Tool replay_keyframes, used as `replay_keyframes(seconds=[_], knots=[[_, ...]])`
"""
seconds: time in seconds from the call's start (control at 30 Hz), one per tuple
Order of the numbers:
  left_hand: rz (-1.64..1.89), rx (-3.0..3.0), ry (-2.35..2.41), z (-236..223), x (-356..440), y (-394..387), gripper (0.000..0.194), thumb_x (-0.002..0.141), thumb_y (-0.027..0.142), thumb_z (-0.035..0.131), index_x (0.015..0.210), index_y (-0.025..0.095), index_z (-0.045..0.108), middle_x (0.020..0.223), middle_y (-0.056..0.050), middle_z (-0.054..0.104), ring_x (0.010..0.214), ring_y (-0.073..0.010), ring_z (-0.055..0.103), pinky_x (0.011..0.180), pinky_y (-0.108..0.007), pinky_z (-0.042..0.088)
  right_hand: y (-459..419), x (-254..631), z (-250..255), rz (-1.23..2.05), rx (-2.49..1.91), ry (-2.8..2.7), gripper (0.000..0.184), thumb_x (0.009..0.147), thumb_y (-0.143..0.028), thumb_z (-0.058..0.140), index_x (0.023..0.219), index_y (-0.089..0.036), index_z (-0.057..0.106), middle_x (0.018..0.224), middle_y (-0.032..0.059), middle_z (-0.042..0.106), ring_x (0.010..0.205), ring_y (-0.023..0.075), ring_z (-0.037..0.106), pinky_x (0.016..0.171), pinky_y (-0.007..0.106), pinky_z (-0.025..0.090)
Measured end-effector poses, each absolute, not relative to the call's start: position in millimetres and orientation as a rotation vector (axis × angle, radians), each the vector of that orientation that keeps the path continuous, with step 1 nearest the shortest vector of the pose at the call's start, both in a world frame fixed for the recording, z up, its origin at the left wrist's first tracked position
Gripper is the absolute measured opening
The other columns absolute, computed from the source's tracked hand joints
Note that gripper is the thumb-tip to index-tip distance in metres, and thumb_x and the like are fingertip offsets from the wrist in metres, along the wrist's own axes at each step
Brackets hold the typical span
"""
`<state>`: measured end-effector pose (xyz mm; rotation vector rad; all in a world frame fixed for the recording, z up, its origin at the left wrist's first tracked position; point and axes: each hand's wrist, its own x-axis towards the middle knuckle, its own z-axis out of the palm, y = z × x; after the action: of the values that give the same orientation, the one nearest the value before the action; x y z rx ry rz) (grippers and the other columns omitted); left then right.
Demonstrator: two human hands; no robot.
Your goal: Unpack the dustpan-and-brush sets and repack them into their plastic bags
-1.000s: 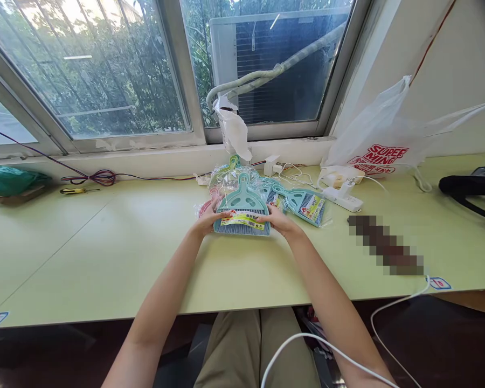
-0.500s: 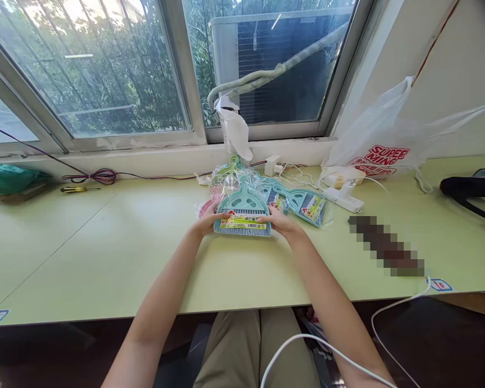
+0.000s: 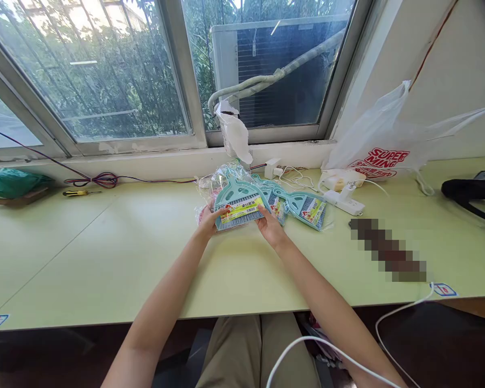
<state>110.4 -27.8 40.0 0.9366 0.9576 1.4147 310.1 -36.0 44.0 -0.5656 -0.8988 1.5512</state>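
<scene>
A teal mini broom-and-dustpan set (image 3: 240, 203) in clear wrap, with a yellow label, is tilted up off the green table (image 3: 105, 253). My left hand (image 3: 208, 222) grips its lower left corner. My right hand (image 3: 269, 226) holds its lower right edge with thumb and fingers. Behind it lies a pile of more wrapped sets, one of them teal (image 3: 307, 207) to the right and a pink one (image 3: 204, 213) underneath at the left.
A white plastic bag with red print (image 3: 382, 145) stands at the back right, with a white power strip (image 3: 343, 202) and cables in front of it. A yellow screwdriver (image 3: 78, 192) and a green bag (image 3: 8, 180) lie at the left. A black object (image 3: 471, 191) sits far right.
Both hands have lifted and tilted the teal set, its right side raised and its bristle edge off the table. The view shifted slightly.
</scene>
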Motion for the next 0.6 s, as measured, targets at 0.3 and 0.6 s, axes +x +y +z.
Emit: replay_keyframes(seconds=[0.3,0.6], knots=[[1.420,0.910,0.941,40.7,136.3,-38.0,0.085,0.060,0.020,0.084,0.135,0.022,0.042,0.105,-0.008,0.071,0.091,-0.0257,0.070,0.080,-0.038,0.059,-34.7,294.6,29.4,1.546,-0.779,-0.742,0.041,0.065,-0.026,0.076,0.102,-0.026,0.058,0.108,-0.0001,0.071,0.113,0.0212,0.063,0.088,0.033,0.060],[1.234,0.978,0.964,44.0,131.5,-40.2,0.081,0.060,0.019,0.085,0.131,0.021,0.046,0.110,-0.010,0.069,0.092,-0.0252,0.070,0.078,-0.035,0.059,-27.6,304.6,29.4,1.541,-0.823,-0.691,0.037,0.059,-0.019,0.077,0.087,-0.024,0.054,0.098,-0.0001,0.073,0.104,0.0216,0.067,0.084,0.033,0.061]])
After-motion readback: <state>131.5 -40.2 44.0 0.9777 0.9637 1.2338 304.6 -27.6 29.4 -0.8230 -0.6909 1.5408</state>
